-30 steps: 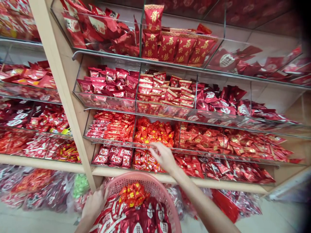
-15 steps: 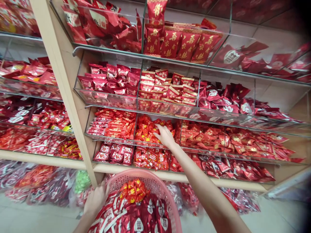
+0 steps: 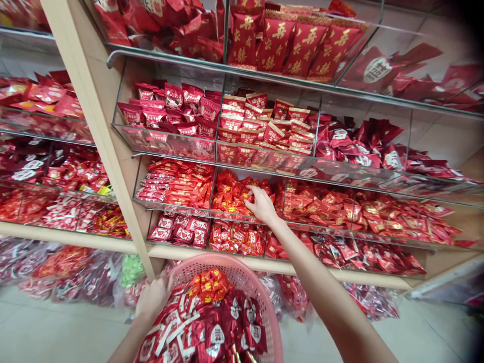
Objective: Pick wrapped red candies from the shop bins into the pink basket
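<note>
My right hand (image 3: pixel 261 203) reaches over a bin of orange-red wrapped candies (image 3: pixel 230 194) on the shelf, its thumb and index finger curved and apart, with no candy visible between them; the other fingers are partly hidden. My left hand (image 3: pixel 153 297) is closed round the left rim of a pink perforated basket (image 3: pixel 264 307). Inside the basket lie orange-red candies (image 3: pixel 210 285) at the back, dark red packets (image 3: pixel 212 327) with white labels at the right, and red and white packets (image 3: pixel 170 322) at the left.
Tiered shelves with clear dividers hold red packets (image 3: pixel 260 126) above and small candies (image 3: pixel 238 239) below. A wooden upright (image 3: pixel 94 126) stands at the left. Plastic bags of candy (image 3: pixel 86 275) lie on the floor (image 3: pixel 34 317) under the shelves.
The camera view has shifted a little, with the upper shelves now higher in the picture. My right hand remains at the orange-red candy bin, and my left hand still holds the basket.
</note>
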`<action>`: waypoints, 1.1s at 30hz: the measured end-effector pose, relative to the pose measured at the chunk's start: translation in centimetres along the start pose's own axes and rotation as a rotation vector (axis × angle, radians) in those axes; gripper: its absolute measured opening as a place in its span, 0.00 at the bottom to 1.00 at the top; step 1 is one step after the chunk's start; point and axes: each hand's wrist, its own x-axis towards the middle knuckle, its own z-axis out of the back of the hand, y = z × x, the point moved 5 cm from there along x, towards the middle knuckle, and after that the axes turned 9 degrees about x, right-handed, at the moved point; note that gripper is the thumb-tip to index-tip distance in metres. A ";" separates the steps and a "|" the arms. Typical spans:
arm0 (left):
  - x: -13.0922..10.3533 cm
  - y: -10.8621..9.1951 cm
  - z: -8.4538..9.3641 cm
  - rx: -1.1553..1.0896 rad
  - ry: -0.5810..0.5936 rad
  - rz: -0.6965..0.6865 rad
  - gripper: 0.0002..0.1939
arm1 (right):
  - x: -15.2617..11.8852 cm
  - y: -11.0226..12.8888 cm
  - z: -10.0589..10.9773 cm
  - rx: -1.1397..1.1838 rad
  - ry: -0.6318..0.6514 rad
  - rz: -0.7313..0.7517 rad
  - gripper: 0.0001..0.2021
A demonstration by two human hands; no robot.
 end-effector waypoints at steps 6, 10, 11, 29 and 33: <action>0.1 -0.1 -0.3 0.099 0.007 -0.071 0.19 | -3.8 3.7 3.0 0.047 -0.063 0.051 0.22; 0.2 0.1 -0.4 0.042 -0.009 -0.014 0.21 | -9.9 6.7 0.9 0.246 0.081 0.043 0.23; 0.2 0.1 -0.4 0.017 -0.012 0.003 0.22 | -11.7 6.8 -0.5 0.274 0.133 0.013 0.23; -0.1 -0.2 0.6 -0.019 0.007 0.017 0.22 | -21.5 2.8 -14.5 -0.174 0.585 -0.558 0.25; -0.2 -0.2 0.3 0.063 0.033 -0.055 0.19 | -22.0 2.3 -15.3 -0.174 0.601 -0.575 0.25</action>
